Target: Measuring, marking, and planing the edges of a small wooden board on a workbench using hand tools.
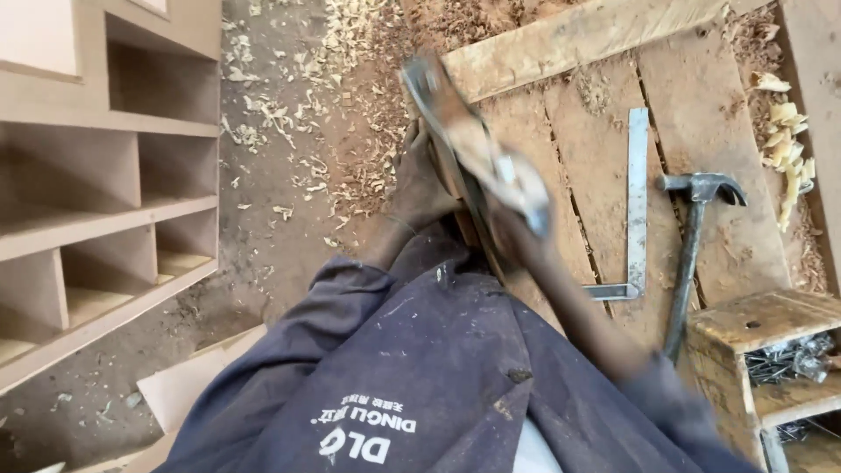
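Hands grip a plane [477, 144]: left hand [420, 188] closed under its side, right hand [517, 232] wrapped behind, steadying it above the bench [604, 166].

One head-worn camera looks steeply down, close over the workbench [701, 114] and floor [272, 219].

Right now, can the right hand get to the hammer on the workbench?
Probably not at once: the right hand is busy gripping the hand plane. The hammer lies uncovered on the planks just beside that arm, past the metal square.

Both hands grip a blurred hand plane [477, 149] (hammer [692, 254] nearby).
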